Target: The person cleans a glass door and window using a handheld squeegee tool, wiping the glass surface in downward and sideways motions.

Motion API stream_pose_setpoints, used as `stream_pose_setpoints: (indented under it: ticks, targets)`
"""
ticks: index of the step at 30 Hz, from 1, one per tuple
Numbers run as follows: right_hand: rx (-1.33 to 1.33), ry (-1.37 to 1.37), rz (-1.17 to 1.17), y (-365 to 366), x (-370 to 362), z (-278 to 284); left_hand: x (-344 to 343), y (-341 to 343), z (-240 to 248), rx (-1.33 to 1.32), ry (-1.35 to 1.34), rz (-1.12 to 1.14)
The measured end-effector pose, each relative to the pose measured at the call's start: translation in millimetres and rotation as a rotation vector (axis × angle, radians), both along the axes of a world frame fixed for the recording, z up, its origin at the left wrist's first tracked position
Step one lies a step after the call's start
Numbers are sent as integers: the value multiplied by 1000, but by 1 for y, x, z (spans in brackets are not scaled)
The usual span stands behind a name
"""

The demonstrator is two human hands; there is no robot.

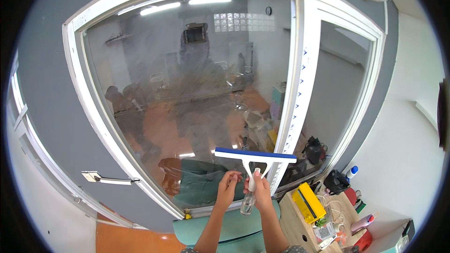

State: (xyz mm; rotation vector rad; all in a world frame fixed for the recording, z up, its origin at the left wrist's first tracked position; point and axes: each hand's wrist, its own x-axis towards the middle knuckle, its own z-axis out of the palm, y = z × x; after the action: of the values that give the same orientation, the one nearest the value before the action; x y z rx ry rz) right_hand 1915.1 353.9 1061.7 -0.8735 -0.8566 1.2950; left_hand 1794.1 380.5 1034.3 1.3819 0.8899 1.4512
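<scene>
My right hand (259,188) is wrapped around the handle of a spray squeegee (257,155), which has a wide white head, a blue blade along its top and a clear bottle below the grip. The squeegee is upright in front of the large glass window (201,93); whether the blade touches the pane, I cannot tell. Just left of the handle, my left hand (229,186) is loosely bent with its fingers partly apart and holds nothing visible. Hazy smears and reflections of the room, including a person's shape, show on the glass.
A teal padded seat (220,227) stands below the window. At right, a wooden table (293,215) carries a yellow box (309,202), cables, a small plant and a black bag (336,182). A white window frame (300,84) separates the large pane from a narrower one.
</scene>
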Motion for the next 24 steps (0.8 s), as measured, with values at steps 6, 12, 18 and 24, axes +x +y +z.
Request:
stream_pose_setpoints:
  ticks: [6, 12, 18, 24]
  targets:
    - [135, 75, -165, -18, 37, 25, 53, -15, 3, -98, -57, -372]
    - [206, 139, -303, -21, 95, 65, 128, -16, 13, -242, -9, -491]
    - [253, 43, -422, -14, 155, 118, 208, 11, 47, 39, 56, -428]
    - [379, 12, -397, 0, 234, 192, 284, 41, 119, 325, 43, -412]
